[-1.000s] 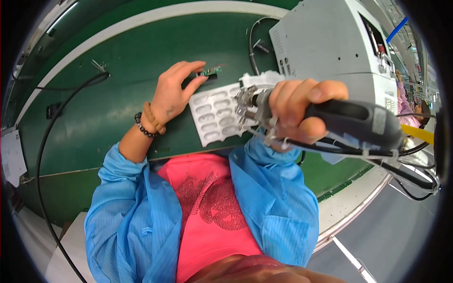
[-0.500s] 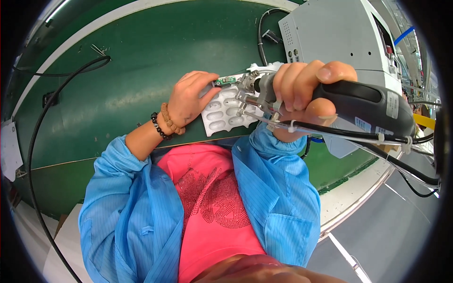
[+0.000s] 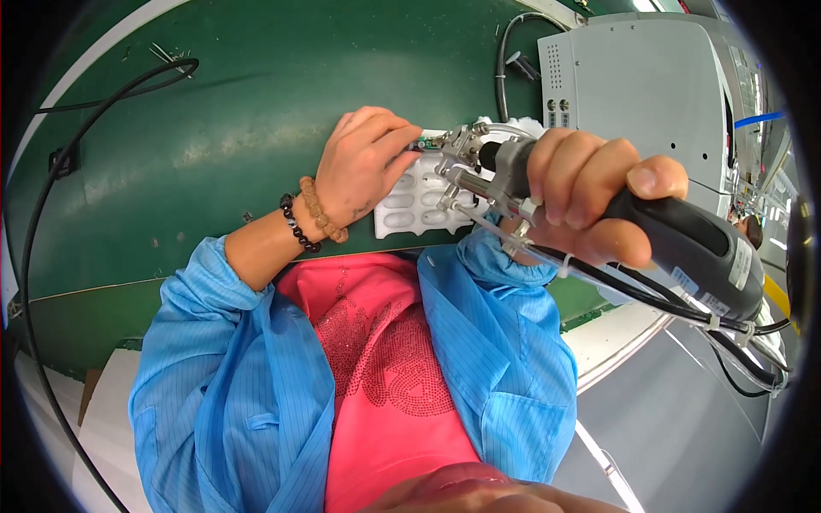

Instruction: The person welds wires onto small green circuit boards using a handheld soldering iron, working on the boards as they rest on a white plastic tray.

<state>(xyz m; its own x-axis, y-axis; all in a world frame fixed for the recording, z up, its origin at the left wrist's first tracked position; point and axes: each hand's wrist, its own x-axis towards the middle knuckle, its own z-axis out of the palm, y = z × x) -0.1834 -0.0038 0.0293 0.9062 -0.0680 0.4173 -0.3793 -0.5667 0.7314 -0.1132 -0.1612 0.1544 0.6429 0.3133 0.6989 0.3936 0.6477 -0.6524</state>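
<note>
My left hand [image 3: 363,161] pinches one end of the board [image 3: 429,143] by the tray's [image 3: 398,210] far edge; it's likely light, stiff and fragile, best gripped by its edges. My right hand [image 3: 590,184] wraps the tool [image 3: 688,235], probably weightier, wanting a full grip

metal-headed black tool [image 3: 684,232] | slanted (cabled) | green circuit board [image 3: 431,144] | by tool's head, partly hidden

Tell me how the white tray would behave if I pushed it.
The tray looks like thin moulded plastic, so it is probably light for its size. It sits low and broad, so it would likely slide rather than tip or roll on the flat table. Its moulded shape may keep it fairly stiff.
</note>
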